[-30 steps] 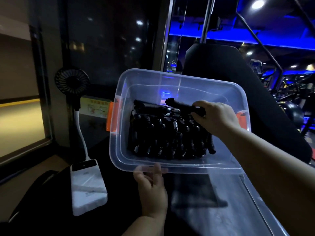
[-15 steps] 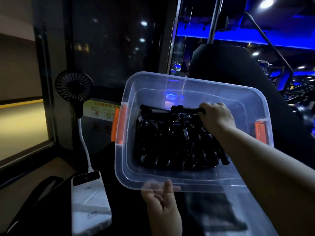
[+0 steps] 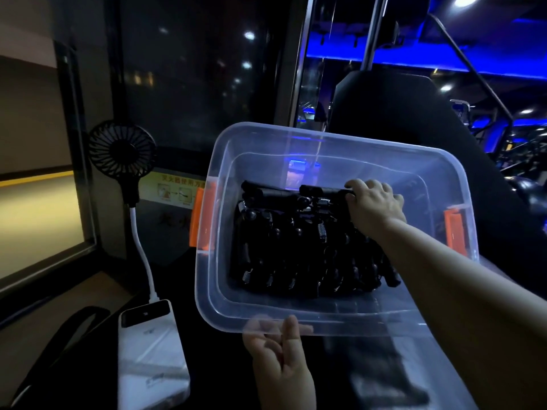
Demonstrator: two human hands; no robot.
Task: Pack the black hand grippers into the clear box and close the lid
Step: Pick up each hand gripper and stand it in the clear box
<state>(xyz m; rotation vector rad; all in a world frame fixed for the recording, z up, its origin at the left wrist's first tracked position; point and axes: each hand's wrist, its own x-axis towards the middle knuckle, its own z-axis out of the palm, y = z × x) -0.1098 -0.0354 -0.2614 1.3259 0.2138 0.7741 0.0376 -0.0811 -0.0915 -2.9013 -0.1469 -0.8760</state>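
The clear box [image 3: 207, 285], with orange latches [image 3: 204, 220] on both short sides, is tilted toward me and has no lid on. Several black hand grippers [image 3: 296, 250] with metal springs lie packed in rows inside it. My right hand [image 3: 374, 204] reaches into the box and is closed around the handle of the top hand gripper [image 3: 322, 192] at the far side of the pile. My left hand [image 3: 281, 359] grips the box's near rim from below, fingers showing through the plastic.
A small black fan [image 3: 121, 152] on a white neck plugs into a white power bank [image 3: 151, 353] at the lower left. A black padded seat back [image 3: 414, 113] stands behind the box. A dark window lies to the left, and a dark flat object [image 3: 384, 377] under the box.
The view has moved closer, so the box looks larger and sits lower right. My right hand has pushed the top hand gripper slightly farther down onto the pile. My left hand still holds the near rim.
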